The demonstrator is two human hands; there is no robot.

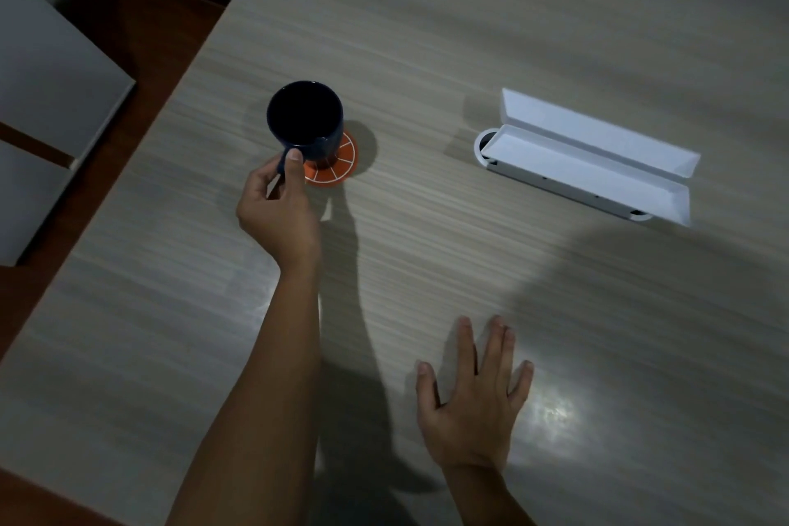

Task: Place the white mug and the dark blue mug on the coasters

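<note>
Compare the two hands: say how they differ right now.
The left hand grips the dark blue mug by its handle over the orange coaster; the right hand holds nothing. The left hand's fingers are curled, the right's spread flat. The left reaches farther out. Both are bare.

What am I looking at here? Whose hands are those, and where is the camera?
There is no machine here, just a person. The camera sits on the person's head and looks down, so you see their own two arms over a table.

The left hand holds a dark blue mug by its handle. The mug is over an orange coaster; I can't tell if it rests on it yet.

The right hand lies flat and open on the table, holding nothing.

Further away lies a long white box with its lid open. A white mug and a second coaster are not in the picture.
</note>
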